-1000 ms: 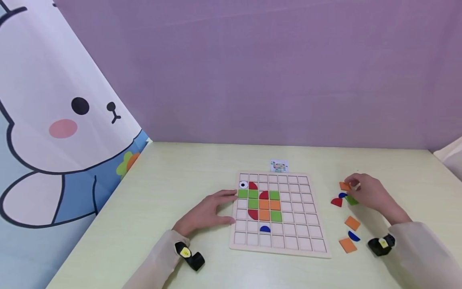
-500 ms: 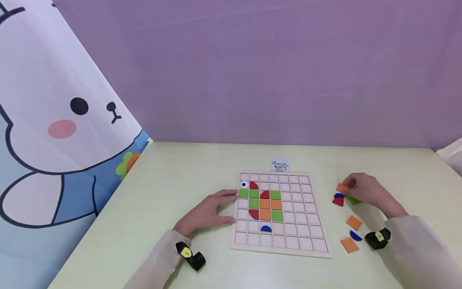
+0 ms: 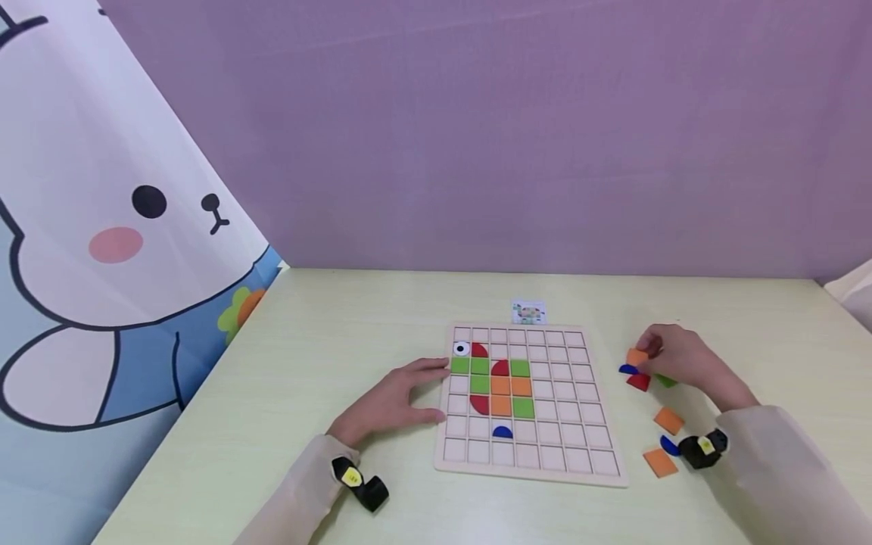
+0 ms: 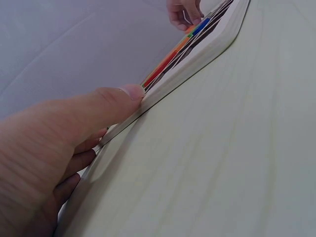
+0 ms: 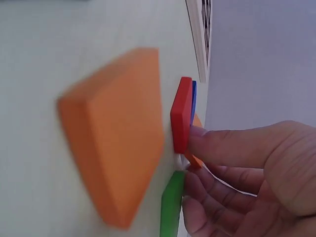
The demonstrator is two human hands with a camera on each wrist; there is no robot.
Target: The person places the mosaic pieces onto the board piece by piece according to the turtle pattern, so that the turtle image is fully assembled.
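On the grid board (image 3: 572, 473), my left hand (image 3: 391, 401) rests against the left edge, thumb and fingers spread. In the left wrist view the thumb (image 4: 113, 103) touches the board's rim. Right of the board, my right hand (image 3: 681, 356) pinches an orange square tile (image 3: 636, 356) between thumb and fingertips; the right wrist view shows that orange tile partly hidden behind the thumb. Just below it lie a blue half-round piece (image 3: 628, 369) and a red curved-edge piece (image 3: 638, 382). A green tile (image 3: 666, 380) sits under the hand, partly covered.
Green, orange, red and blue pieces and an eye tile (image 3: 461, 348) fill some board cells. A small picture card (image 3: 529, 312) lies behind the board. Nearer me at right are two orange tiles (image 3: 669, 420) and a blue half-round (image 3: 669, 445).
My right hand has shifted left with the orange tile. The blue half-round below it has slid left and the red piece has turned. My left hand has stayed still.
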